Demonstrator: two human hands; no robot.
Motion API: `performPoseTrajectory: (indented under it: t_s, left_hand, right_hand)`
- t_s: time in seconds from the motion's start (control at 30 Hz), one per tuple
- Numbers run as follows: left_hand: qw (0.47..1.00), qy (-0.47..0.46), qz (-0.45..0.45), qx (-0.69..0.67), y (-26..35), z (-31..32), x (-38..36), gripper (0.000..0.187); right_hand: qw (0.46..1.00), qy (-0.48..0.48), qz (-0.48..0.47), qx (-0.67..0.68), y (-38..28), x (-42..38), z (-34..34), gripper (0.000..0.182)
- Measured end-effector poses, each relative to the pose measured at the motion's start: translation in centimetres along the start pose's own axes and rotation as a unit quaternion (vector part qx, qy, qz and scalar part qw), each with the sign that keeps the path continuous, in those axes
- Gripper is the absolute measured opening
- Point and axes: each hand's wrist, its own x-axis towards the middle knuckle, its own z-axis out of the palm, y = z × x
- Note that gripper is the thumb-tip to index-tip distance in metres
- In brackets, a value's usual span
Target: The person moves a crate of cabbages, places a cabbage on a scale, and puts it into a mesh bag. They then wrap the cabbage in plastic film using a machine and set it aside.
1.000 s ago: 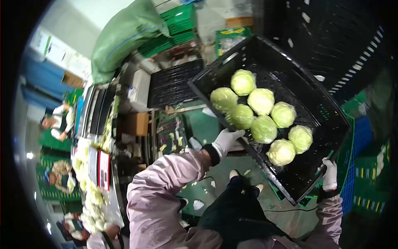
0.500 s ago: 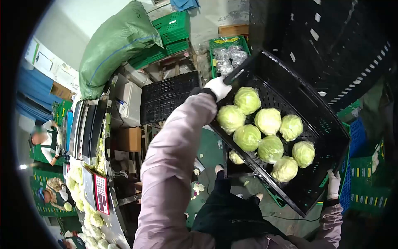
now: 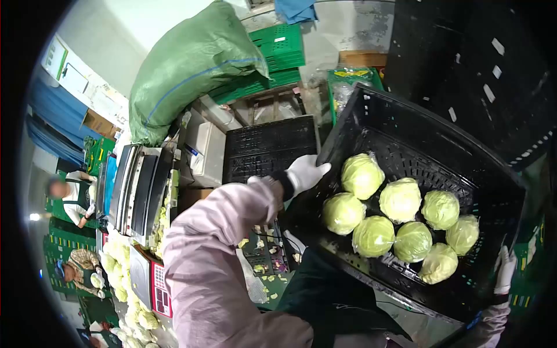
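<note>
A large black plastic crate (image 3: 432, 129) is held tilted in front of my body. Several round, pale green cabbages (image 3: 400, 200) in clear film sit together on its slatted floor. My left hand (image 3: 308, 173), in a white glove, is closed on the left end of the crate, its fingertips partly hidden by the wall. At the opposite end my right hand (image 3: 505, 270), also gloved, grips the crate with its fingers up against the outer side.
Left stands a bench with a red-framed scale (image 3: 160, 284), a wrapping machine (image 3: 136, 194) and loose cabbages. A flat black crate (image 3: 270, 148) lies beyond my left hand, near a bulging green sack (image 3: 194, 72). Tall black crates (image 3: 464, 69) rise at right. Co-workers (image 3: 78, 197) stand far left.
The crate, with the cabbages in it, has shifted right and come nearer, both hands still on it. My view has turned, and the flat black crate shows further right.
</note>
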Motion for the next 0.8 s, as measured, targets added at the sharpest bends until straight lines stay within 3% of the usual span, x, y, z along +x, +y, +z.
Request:
performPoseTrajectory:
  t_s: [0.03,0.13,0.23,0.27,0.33,0.37,0.4,0.43,0.47,0.5,0.57,0.6,0.63,0.67,0.73,0.77,0.8]
  left_hand:
    - [0.998,0.018,-0.051,-0.019,-0.7,-2.0,-1.5,0.037]
    - [0.992,0.046,-0.107,-0.052,-5.5,-7.6,-4.3,0.032]
    - [0.977,0.093,-0.156,-0.111,-12.0,-13.3,-6.2,0.024]
    - [0.977,0.118,-0.157,-0.083,-14.1,-15.4,-6.9,0.032]
    - [0.964,0.162,-0.193,-0.084,-16.9,-19.2,-8.2,0.026]
    - [0.96,0.208,-0.155,-0.108,-19.1,-20.6,-8.7,0.023]
    - [0.959,0.207,-0.19,-0.041,-20.1,-22.7,-9.5,0.021]
    - [0.946,0.242,-0.181,-0.115,-23.1,-23.8,-9.9,0.022]
    - [0.934,0.259,-0.204,-0.136,-25.0,-25.3,-10.1,0.022]
    - [0.935,0.282,-0.204,-0.067,-28.6,-26.6,-10.5,0.022]
    - [0.915,0.292,-0.262,-0.094,-33.2,-29.3,-10.9,0.024]
    - [0.913,0.322,-0.238,-0.08,-34.1,-29.8,-10.5,0.022]
    - [0.929,0.278,-0.232,-0.077,-34.3,-30.2,-8.3,0.021]
    - [0.908,0.318,-0.255,-0.098,-37.8,-31.0,-9.9,0.02]
    - [0.92,0.297,-0.221,-0.128,-41.6,-31.1,-8.7,0.017]
    - [0.907,0.306,-0.263,-0.116,-42.8,-30.7,-7.7,0.017]
    - [0.932,0.275,-0.223,-0.077,-45.6,-30.5,-7.0,0.018]
  right_hand:
    - [0.999,0.007,-0.033,-0.002,-2.2,0.4,1.3,0.026]
    - [0.994,-0.098,0.013,-0.037,-10.0,0.7,6.3,0.023]
    - [0.986,-0.162,0.033,-0.009,-16.8,0.0,16.4,0.02]
    - [0.983,-0.175,0.044,-0.01,-18.5,-0.3,20.0,0.019]
    - [0.975,-0.216,0.057,-0.004,-20.9,-0.3,27.5,0.016]
    - [0.968,-0.243,0.062,0.003,-21.8,-0.1,31.1,0.015]
    - [0.959,-0.269,0.085,0.034,-23.5,-0.4,34.9,0.012]
    - [0.95,-0.3,0.068,0.054,-23.8,-0.2,38.1,0.013]
    - [0.942,-0.325,0.055,0.057,-24.1,0.4,41.4,0.017]
    - [0.95,-0.311,0.011,0.002,-24.9,0.6,44.8,0.02]
    - [0.922,-0.385,0.043,0.02,-26.1,1.8,50.7,0.024]
    - [0.924,-0.373,-0.02,-0.078,-28.4,1.9,53.4,0.027]
    - [0.929,-0.37,-0.011,0.005,-26.1,2.4,54.1,0.029]
    - [0.921,-0.371,-0.09,-0.083,-26.1,4.2,60.6,0.035]
    - [0.917,-0.316,-0.144,-0.198,-27.7,4.3,64.9,0.043]
    - [0.929,-0.295,-0.137,-0.178,-26.8,4.5,67.8,0.041]
    - [0.936,-0.271,-0.136,-0.178,-25.4,4.7,70.6,0.039]
